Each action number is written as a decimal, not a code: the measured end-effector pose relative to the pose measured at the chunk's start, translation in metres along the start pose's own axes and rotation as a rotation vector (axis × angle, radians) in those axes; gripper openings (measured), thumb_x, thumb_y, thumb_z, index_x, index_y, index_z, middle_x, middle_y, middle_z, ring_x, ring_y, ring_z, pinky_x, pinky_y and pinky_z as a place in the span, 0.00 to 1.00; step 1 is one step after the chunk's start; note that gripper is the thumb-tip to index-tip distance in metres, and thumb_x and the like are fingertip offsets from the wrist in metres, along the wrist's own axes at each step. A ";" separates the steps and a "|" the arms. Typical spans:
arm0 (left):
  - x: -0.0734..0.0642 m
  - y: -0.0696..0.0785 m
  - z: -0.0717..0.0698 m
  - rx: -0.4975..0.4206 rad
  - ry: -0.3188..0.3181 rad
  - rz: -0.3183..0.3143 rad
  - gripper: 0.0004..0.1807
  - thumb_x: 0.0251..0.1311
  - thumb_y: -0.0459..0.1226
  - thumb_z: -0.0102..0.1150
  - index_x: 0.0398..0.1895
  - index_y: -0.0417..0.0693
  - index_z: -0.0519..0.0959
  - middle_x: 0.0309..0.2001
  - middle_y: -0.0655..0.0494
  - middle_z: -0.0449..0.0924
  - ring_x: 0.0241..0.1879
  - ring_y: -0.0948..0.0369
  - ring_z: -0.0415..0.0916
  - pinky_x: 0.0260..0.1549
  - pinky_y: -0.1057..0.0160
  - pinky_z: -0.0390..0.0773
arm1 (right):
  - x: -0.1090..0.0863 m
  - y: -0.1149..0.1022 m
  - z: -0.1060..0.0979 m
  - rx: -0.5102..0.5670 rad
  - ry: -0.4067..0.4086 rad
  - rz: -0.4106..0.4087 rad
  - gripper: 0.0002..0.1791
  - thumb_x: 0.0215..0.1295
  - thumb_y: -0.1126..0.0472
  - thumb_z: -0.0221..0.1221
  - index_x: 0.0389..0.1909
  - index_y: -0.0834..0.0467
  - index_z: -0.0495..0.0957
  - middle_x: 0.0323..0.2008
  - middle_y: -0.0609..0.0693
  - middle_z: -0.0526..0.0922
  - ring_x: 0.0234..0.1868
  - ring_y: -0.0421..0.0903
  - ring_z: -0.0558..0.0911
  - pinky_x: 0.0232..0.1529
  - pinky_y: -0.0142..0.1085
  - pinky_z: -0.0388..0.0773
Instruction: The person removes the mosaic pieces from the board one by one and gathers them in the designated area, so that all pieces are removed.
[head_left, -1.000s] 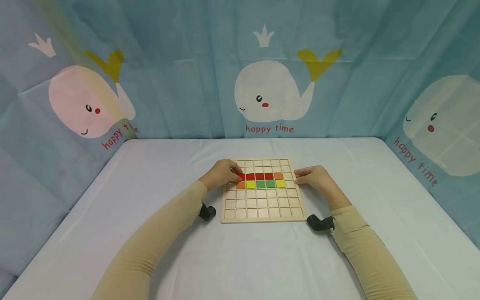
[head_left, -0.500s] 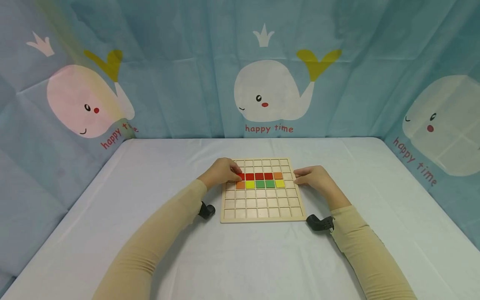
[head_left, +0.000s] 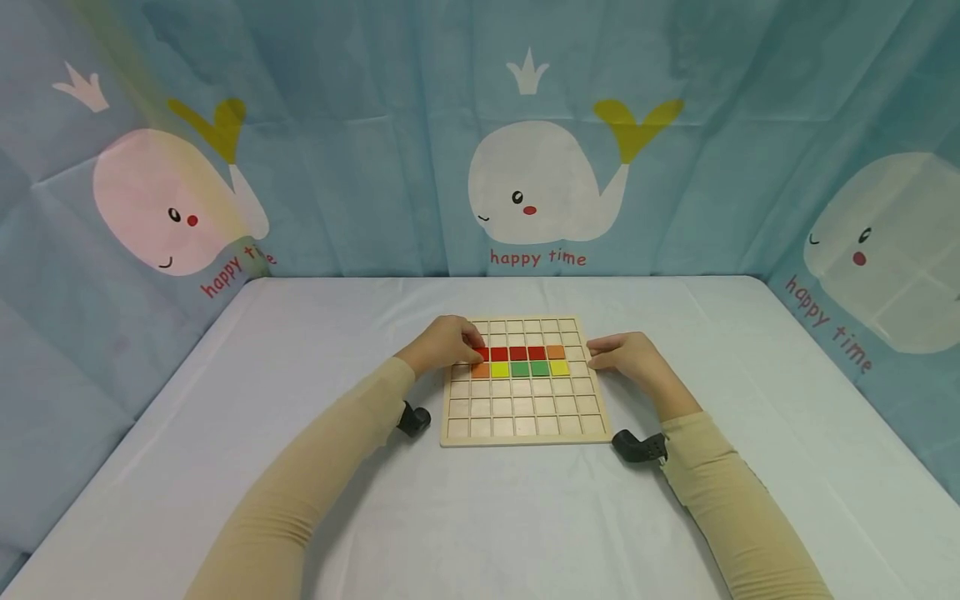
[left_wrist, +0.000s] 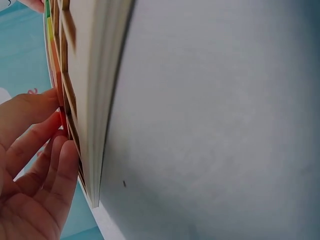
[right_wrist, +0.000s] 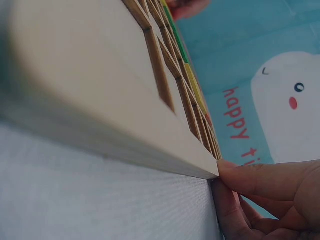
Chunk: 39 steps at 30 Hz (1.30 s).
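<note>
A pale wooden grid board [head_left: 525,406] lies flat on the table, with two adjoining rows of coloured square tiles set in its cells. My left hand [head_left: 444,342] reaches over the board's left side. Its thumb and index finger pinch the leftmost red tile [head_left: 485,354], partly hidden by the fingers. Just below that tile sits an orange tile [head_left: 481,370]. At the opposite side, my right hand [head_left: 628,354] touches the board's right edge with fairly straight fingers. Up close in the right wrist view, the thumb [right_wrist: 265,179] meets the edge and a finger lies lower, near the cloth.
A white cloth [head_left: 480,517] covers the table. Blue curtains [head_left: 360,192] printed with whales stand behind and at both sides. Black wrist devices [head_left: 639,446] sit by each sleeve, near the board's front corners.
</note>
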<state>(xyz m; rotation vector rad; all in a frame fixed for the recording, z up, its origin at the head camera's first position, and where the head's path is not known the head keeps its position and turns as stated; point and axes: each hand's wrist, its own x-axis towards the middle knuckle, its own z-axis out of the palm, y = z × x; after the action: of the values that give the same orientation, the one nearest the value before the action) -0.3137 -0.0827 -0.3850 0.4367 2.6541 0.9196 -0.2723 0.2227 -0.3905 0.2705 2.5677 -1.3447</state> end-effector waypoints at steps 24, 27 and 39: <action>0.004 -0.005 -0.001 0.008 -0.004 0.030 0.11 0.58 0.39 0.69 0.43 0.46 0.83 0.42 0.53 0.84 0.43 0.58 0.74 0.51 0.60 0.76 | 0.002 0.000 0.002 0.001 0.003 0.000 0.26 0.62 0.63 0.66 0.62 0.61 0.77 0.59 0.59 0.81 0.54 0.47 0.80 0.50 0.35 0.76; 0.004 -0.005 -0.003 0.014 -0.001 0.027 0.11 0.58 0.40 0.68 0.43 0.47 0.84 0.43 0.53 0.84 0.44 0.57 0.74 0.52 0.59 0.75 | 0.002 0.000 0.001 -0.003 0.001 0.000 0.26 0.62 0.63 0.66 0.62 0.62 0.77 0.59 0.59 0.81 0.52 0.46 0.80 0.49 0.34 0.76; -0.003 -0.010 -0.012 -0.040 0.019 0.020 0.15 0.57 0.41 0.70 0.48 0.51 0.86 0.52 0.54 0.83 0.51 0.56 0.75 0.56 0.56 0.75 | 0.002 0.000 0.001 -0.012 0.010 0.004 0.26 0.61 0.62 0.67 0.61 0.62 0.77 0.56 0.59 0.83 0.50 0.46 0.80 0.46 0.32 0.75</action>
<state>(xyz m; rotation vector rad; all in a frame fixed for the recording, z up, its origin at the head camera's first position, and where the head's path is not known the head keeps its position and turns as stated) -0.3172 -0.0979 -0.3819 0.4479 2.6480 0.9850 -0.2745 0.2223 -0.3919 0.2810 2.5814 -1.3293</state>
